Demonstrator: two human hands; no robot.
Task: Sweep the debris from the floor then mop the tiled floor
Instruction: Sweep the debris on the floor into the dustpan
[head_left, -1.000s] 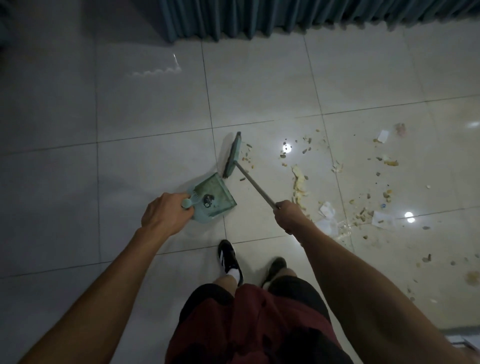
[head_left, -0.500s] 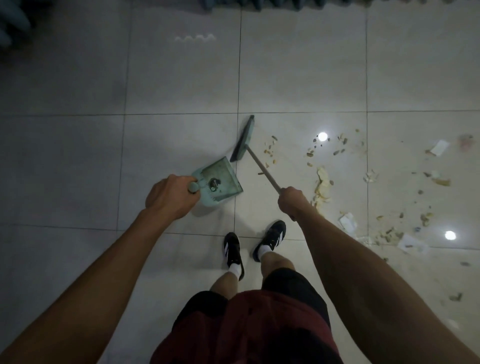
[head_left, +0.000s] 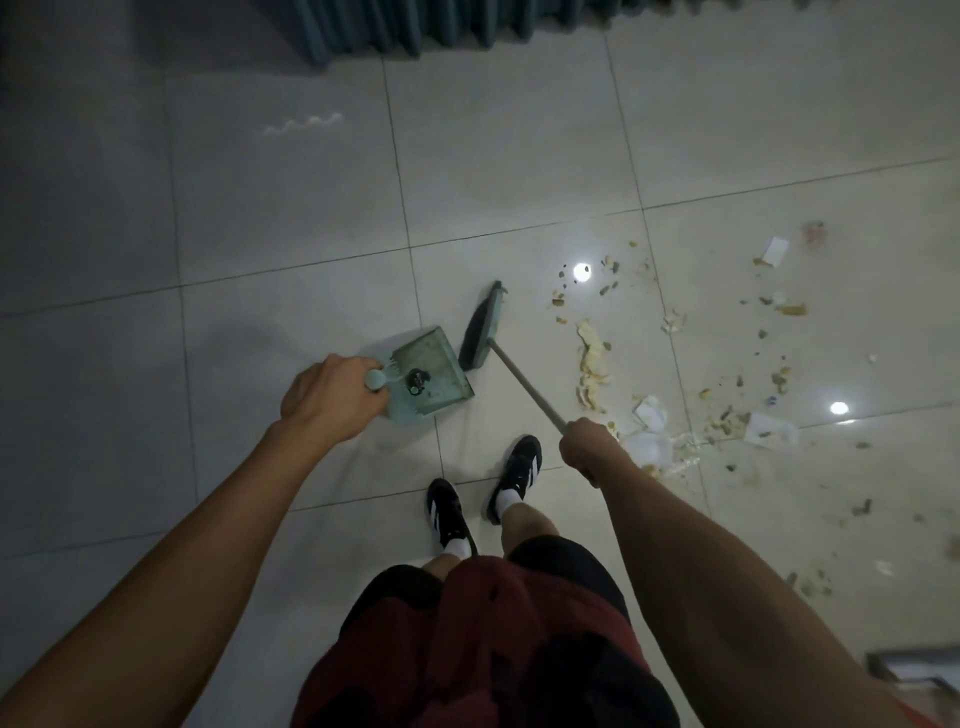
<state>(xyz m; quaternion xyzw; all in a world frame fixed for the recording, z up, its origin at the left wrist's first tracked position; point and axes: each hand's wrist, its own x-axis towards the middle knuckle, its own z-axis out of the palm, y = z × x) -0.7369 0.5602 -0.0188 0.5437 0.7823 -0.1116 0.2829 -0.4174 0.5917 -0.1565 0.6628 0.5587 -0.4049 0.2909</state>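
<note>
My left hand (head_left: 332, 397) grips the handle of a pale green dustpan (head_left: 434, 374), whose tray holds a small dark bit. My right hand (head_left: 589, 447) is closed around the thin pole of a broom; its green head (head_left: 480, 332) stands on the floor right beside the dustpan's open edge. Debris (head_left: 592, 364) of crumbs, peel-like scraps and paper bits is scattered over the tiled floor (head_left: 519, 156) to the right of the broom.
A dark blue curtain (head_left: 415, 26) hangs along the far edge. My two feet in black shoes (head_left: 511, 467) stand just behind the dustpan and broom. Ceiling lights reflect off the glossy tiles. A dark framed object (head_left: 914, 670) sits at the lower right.
The broom head has swung left and closer, up against the dustpan's edge. My feet have stepped forward.
</note>
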